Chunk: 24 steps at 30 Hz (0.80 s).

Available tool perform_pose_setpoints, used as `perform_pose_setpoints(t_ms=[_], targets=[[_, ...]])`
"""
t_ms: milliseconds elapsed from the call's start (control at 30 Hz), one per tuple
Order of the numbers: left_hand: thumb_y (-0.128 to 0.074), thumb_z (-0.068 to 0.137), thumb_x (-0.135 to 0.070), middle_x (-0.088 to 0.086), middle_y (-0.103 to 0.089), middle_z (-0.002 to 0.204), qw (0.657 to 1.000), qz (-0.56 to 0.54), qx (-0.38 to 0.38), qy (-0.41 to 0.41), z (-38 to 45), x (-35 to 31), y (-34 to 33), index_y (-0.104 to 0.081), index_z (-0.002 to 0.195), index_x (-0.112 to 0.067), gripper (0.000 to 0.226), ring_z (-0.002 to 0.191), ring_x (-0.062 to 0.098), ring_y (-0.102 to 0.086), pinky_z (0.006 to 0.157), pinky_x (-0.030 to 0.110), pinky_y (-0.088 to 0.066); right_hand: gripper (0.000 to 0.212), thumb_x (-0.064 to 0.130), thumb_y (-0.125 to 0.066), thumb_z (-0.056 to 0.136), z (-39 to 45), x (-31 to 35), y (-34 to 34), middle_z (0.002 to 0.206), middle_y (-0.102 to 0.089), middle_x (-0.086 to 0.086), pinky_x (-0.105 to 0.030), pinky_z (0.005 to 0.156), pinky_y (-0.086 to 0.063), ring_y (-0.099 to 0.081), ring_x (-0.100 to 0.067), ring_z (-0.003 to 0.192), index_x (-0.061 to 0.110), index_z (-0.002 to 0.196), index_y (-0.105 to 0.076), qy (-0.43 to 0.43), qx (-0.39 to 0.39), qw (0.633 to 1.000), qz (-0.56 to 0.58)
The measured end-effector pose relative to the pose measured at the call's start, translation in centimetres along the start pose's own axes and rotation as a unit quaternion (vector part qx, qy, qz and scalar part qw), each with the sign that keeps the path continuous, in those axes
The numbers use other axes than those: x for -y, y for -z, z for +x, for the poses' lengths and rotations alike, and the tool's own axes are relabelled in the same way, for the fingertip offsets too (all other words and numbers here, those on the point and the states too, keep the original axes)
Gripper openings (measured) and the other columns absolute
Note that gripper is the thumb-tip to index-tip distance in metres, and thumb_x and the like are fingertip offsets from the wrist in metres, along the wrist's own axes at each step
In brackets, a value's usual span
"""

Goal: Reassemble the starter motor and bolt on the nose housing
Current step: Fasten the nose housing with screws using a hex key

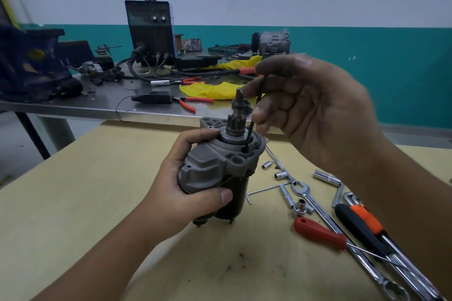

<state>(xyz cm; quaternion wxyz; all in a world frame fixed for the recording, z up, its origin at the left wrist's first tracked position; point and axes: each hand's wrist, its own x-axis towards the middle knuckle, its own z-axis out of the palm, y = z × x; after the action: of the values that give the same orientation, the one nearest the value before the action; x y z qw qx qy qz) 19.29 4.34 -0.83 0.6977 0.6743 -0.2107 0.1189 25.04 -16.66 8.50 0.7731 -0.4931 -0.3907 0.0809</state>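
Starter motor (215, 178) stands upright on the yellow table (73, 203), nose end up, gear shaft (237, 115) sticking out of the top.

Left hand (186, 186) wraps the motor body from the left: fingers curled round the far side near the top of the grey housing (210, 166), thumb pressed across the front lower down. Firm grasp, motor steadied on the table.

Right hand (305, 102) is raised above and to the right of the motor, palm toward the camera. Fingers curled, thumb and fingertips pinching a black hex key (249, 134). The key runs down at a slight slant, its lower tip seated in a hole on the housing flange just right of the gear shaft. Its upper end is partly hidden among the fingers.

On the table to the right, well apart from the motor: loose sockets (326, 177), a silver hex key (266, 189), a red-handled screwdriver (320, 233), a black and orange handled tool (362, 225), a wrench (300, 189).

Behind, a metal bench (97, 102) carries a dark machine (150, 32), red-handled pliers (193, 101) and a yellow cloth (210, 90).
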Motion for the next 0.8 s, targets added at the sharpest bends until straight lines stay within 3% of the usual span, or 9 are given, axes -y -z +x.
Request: perform_pose_setpoints(t_ms=[67, 200, 300, 400, 533, 700, 800], targets=[[-0.08, 0.061, -0.014, -0.009, -0.068, 0.128, 1.0, -0.001, -0.001, 0.0, -0.1, 0.1, 0.1, -0.049, 0.131, -0.021, 0.077, 0.117, 0.022, -0.069, 0.087, 0.025, -0.057, 0.035, 0.022, -0.041, 0.103, 0.3, 0.3, 0.6, 0.098, -0.074, -0.021, -0.032, 0.065, -0.062, -0.074, -0.025, 0.076, 0.004, 0.109, -0.072, -0.053, 0.042, 0.995, 0.071], [-0.081, 0.06, -0.014, -0.008, -0.068, 0.126, 1.0, -0.008, 0.0, 0.0, -0.1, 0.3, 0.2, -0.05, 0.131, -0.021, 0.078, 0.115, 0.022, -0.07, 0.085, 0.025, -0.058, 0.021, 0.017, -0.064, 0.095, 0.4, 0.5, 1.7, 0.101, -0.071, -0.023, -0.028, 0.07, -0.063, -0.075, -0.021, 0.081, 0.003, 0.109, -0.072, -0.104, 0.106, 0.976, 0.161], [-0.083, 0.058, -0.015, -0.007, -0.07, 0.124, 1.0, 0.0, -0.001, 0.0, 0.0, 0.4, 0.2, -0.054, 0.128, -0.023, 0.076, 0.112, 0.023, -0.071, 0.085, 0.026, -0.059, 0.019, 0.017, -0.073, 0.089, 0.4, 0.4, 1.8, 0.098, -0.07, -0.022, -0.027, 0.066, -0.063, -0.075, -0.02, 0.076, 0.005, 0.104, -0.073, -0.094, 0.116, 0.976, 0.157], [-0.085, 0.056, -0.002, -0.009, -0.07, 0.123, 1.0, 0.019, 0.001, -0.007, 0.1, 0.6, 0.3, -0.062, 0.121, -0.037, 0.077, 0.11, 0.021, -0.072, 0.083, 0.024, -0.059, 0.013, 0.025, -0.079, 0.082, 0.5, 0.2, 1.1, 0.08, -0.068, -0.012, -0.024, 0.045, -0.053, -0.067, -0.013, 0.051, 0.015, 0.085, -0.071, -0.047, 0.052, 0.996, 0.05], [-0.081, 0.058, 0.006, -0.009, -0.07, 0.124, 0.999, 0.027, 0.004, -0.019, 0.1, 0.8, 0.3, -0.063, 0.119, -0.041, 0.079, 0.109, 0.02, -0.073, 0.083, 0.023, -0.059, 0.028, 0.023, -0.076, 0.081, 0.3, 0.1, 0.5, 0.062, -0.065, -0.012, -0.018, 0.037, -0.037, -0.052, -0.016, 0.033, 0.02, 0.067, -0.052, -0.007, -0.102, 0.994, -0.045], [-0.074, 0.062, 0.01, -0.005, -0.07, 0.124, 0.999, 0.019, 0.001, -0.026, 0.0, 1.1, 0.4, -0.064, 0.119, -0.04, 0.076, 0.108, 0.022, -0.073, 0.083, 0.025, -0.059, 0.016, 0.019, -0.073, 0.09, 0.1, 0.2, -0.5, 0.062, -0.064, -0.011, -0.022, 0.037, -0.04, -0.051, -0.019, 0.031, 0.025, 0.077, -0.067, 0.009, -0.151, 0.982, -0.113], [-0.073, 0.062, 0.01, -0.004, -0.071, 0.123, 0.999, 0.015, -0.004, -0.03, 0.0, 1.2, 0.4, -0.065, 0.119, -0.04, 0.077, 0.106, 0.023, -0.074, 0.083, 0.026, -0.06, 0.01, 0.018, -0.067, 0.098, 0.4, 0.2, -0.7, 0.061, -0.062, -0.009, -0.024, 0.038, -0.042, -0.051, -0.017, 0.033, 0.016, 0.09, -0.073, -0.017, -0.163, 0.978, -0.128]])
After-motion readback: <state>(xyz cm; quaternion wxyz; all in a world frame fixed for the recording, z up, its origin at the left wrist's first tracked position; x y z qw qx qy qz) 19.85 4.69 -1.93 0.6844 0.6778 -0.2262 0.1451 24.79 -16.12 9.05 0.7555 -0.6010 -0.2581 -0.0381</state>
